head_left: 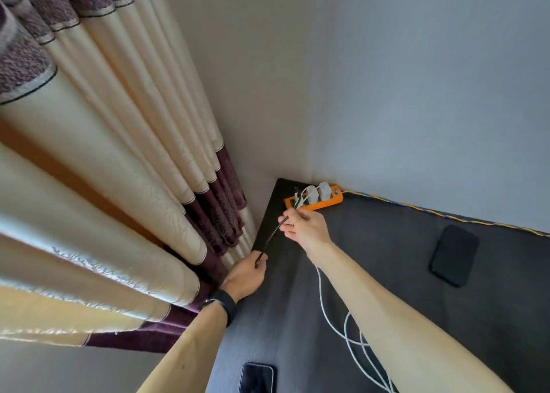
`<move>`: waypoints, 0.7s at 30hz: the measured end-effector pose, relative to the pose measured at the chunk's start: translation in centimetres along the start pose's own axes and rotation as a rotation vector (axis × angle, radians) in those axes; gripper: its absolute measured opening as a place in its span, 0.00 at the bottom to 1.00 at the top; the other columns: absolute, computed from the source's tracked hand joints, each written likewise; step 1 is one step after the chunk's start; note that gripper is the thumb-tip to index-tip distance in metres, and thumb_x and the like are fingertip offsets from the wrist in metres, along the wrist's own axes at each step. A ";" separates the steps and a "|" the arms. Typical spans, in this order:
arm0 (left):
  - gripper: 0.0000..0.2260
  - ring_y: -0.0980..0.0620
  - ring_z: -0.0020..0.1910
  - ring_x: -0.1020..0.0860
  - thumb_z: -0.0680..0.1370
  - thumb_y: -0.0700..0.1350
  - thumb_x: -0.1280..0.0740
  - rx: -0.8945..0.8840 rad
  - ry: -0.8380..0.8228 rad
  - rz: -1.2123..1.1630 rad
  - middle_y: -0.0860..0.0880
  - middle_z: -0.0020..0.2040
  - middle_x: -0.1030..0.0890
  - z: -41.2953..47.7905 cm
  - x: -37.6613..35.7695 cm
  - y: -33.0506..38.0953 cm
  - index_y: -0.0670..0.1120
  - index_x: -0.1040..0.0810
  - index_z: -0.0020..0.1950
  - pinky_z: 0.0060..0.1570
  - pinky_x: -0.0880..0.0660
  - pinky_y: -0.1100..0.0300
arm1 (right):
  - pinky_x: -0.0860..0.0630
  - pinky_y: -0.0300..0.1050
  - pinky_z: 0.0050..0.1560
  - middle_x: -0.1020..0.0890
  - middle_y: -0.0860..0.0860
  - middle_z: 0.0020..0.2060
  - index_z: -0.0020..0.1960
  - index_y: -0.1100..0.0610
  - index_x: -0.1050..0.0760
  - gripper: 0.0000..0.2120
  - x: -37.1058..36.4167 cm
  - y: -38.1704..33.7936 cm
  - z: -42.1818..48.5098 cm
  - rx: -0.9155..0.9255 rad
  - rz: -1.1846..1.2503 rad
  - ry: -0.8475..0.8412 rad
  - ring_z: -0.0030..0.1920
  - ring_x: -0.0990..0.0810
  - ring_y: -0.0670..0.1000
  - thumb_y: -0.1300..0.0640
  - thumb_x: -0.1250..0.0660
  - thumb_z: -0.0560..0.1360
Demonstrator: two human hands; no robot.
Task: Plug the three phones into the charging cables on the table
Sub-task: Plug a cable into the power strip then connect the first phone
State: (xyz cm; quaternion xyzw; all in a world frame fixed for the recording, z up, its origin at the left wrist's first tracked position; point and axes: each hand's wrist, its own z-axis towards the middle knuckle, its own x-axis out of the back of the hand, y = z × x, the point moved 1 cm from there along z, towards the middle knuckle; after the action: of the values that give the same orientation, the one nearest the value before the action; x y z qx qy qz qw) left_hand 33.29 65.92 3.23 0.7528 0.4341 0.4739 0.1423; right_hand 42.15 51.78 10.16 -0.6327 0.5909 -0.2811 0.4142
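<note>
Both hands pinched 1 black cable (pixel 272 235): left hand (pixel 245 276) at its free end, right hand (pixel 306 229) near the orange power strip (pixel 315 203). No visible phone was plugged in: 1 (pixel 454 255) lay at 3 o'clock, another (pixel 257 377) at 6 (the 3rd unseen).

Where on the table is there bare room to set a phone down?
Free: the table between the right forearm and the face-down phone, and near the wall below the power strip. Crowded: the white cables and the second phone at the near edge.
</note>
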 end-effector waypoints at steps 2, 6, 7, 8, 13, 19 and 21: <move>0.12 0.46 0.53 0.20 0.84 0.45 0.43 -0.082 0.149 0.087 0.49 0.48 0.18 -0.6 0.0 -0.2 0.43 0.22 0.56 0.53 0.26 0.57 | 0.20 0.41 0.45 0.15 0.57 0.47 0.51 0.60 0.20 0.09 0.3 -1.1 0.5 0.025 0.039 0.036 0.45 0.17 0.52 0.58 0.38 0.83; 0.11 0.51 0.41 0.20 0.84 0.47 0.42 -0.137 0.354 0.048 0.54 0.37 0.19 -2.9 1.7 2.4 0.48 0.20 0.50 0.47 0.26 0.60 | 0.19 0.43 0.48 0.16 0.54 0.53 0.61 0.61 0.21 0.11 1.4 0.3 -1.3 -0.061 -0.004 -0.024 0.49 0.16 0.54 0.58 0.37 0.82; 0.11 0.54 0.38 0.21 0.83 0.47 0.41 -0.135 0.386 0.012 0.55 0.35 0.20 -3.7 2.4 3.5 0.50 0.21 0.47 0.43 0.28 0.65 | 0.20 0.43 0.47 0.17 0.54 0.54 0.64 0.59 0.22 0.13 1.7 1.3 -2.2 -0.088 -0.103 -0.075 0.49 0.16 0.54 0.59 0.36 0.81; 0.11 0.56 0.34 0.22 0.83 0.48 0.40 -0.134 0.412 -0.050 0.55 0.33 0.20 -4.6 3.1 4.7 0.51 0.22 0.45 0.39 0.30 0.68 | 0.21 0.43 0.47 0.17 0.53 0.55 0.66 0.58 0.23 0.15 1.6 2.2 -3.4 -0.103 -0.206 -0.149 0.48 0.16 0.53 0.60 0.35 0.80; 0.07 0.58 0.23 0.26 0.82 0.42 0.37 -0.199 0.273 -0.706 0.47 0.39 0.16 -9.0 6.6 12.0 0.41 0.24 0.57 0.24 0.28 0.65 | 0.23 0.41 0.50 0.19 0.50 0.61 0.69 0.46 0.25 0.20 -0.4 4.3 -10.2 -0.117 -0.394 -0.582 0.50 0.17 0.49 0.56 0.31 0.78; 0.12 0.50 0.41 0.21 0.83 0.46 0.39 -0.091 0.135 -0.812 0.43 0.53 0.18 -11.8 8.1 13.6 0.42 0.30 0.65 0.38 0.23 0.60 | 0.18 0.44 0.50 0.14 0.55 0.47 0.52 0.60 0.19 0.10 -0.2 3.4 -15.1 0.124 -0.345 -0.459 0.43 0.15 0.48 0.56 0.37 0.82; 0.16 0.54 0.44 0.22 0.83 0.51 0.41 -0.081 0.189 -0.562 0.48 0.54 0.18 -13.3 7.4 11.3 0.42 0.25 0.65 0.40 0.28 0.65 | 0.18 0.41 0.41 0.15 0.57 0.42 0.52 0.64 0.20 0.10 0.5 2.1 -16.1 0.120 -0.103 -0.292 0.36 0.17 0.49 0.59 0.37 0.83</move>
State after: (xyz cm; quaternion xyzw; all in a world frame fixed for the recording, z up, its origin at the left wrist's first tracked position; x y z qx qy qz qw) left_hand 29.29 62.53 21.52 0.5493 0.6175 0.5010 0.2568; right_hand 27.50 48.30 16.30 -0.6704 0.4733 -0.2419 0.5177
